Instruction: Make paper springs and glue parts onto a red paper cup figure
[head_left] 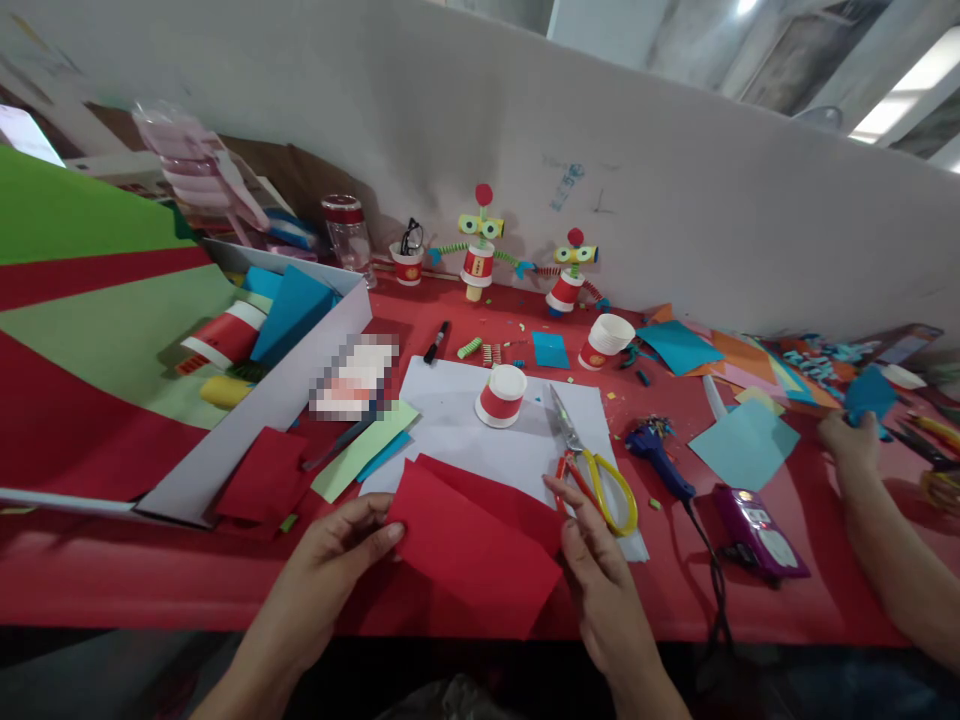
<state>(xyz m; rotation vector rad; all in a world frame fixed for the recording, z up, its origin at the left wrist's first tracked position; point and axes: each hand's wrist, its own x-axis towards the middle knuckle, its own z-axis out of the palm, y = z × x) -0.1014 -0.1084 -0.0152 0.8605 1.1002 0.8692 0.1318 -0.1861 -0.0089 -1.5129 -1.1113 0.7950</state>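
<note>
Low over the table's front edge I hold red paper point(472, 560), which looks like two overlapping pieces. My left hand point(337, 555) pinches its left edge between thumb and fingers. At the right edge my right hand point(604, 560) grips it, the thumb in front and the fingers partly hidden behind. Just beyond lies a white sheet point(442, 410), and on it an upside-down paper cup point(501, 397) with a red band. Scissors point(592, 465) with yellow and orange handles rest on the sheet's right side, close to my right fingertips.
An open box point(292, 370) with coloured paper stands left. Two paper-cup figures point(480, 262) are at the back wall. A blue glue gun point(660, 460), its cord and a purple device point(761, 535) lie right. Another person's hand point(851, 440) holds blue paper at far right.
</note>
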